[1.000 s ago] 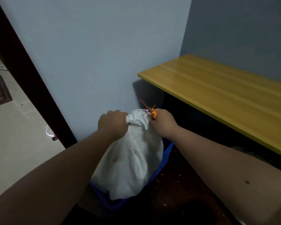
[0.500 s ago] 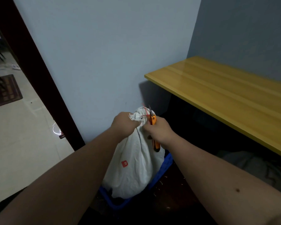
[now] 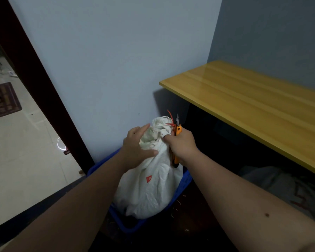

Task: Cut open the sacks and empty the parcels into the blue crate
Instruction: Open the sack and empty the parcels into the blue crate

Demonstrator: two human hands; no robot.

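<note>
white cloth sack [image 3: 149,180] upright in blue plastic crate [image 3: 185,180] | right hand [image 3: 183,145] clenched on orange utility knife [image 3: 178,129], blade up beside red tie [image 3: 170,118], nearer | left hand [image 3: 135,148] loose, steadying neck

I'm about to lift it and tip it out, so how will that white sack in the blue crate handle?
The white sack looks floppy: its wrinkled cloth gives under the left hand. It bulges full, so probably fairly heavy. Its bunched neck, tied with a red tie, seems the surest grip, beside the right hand.
</note>
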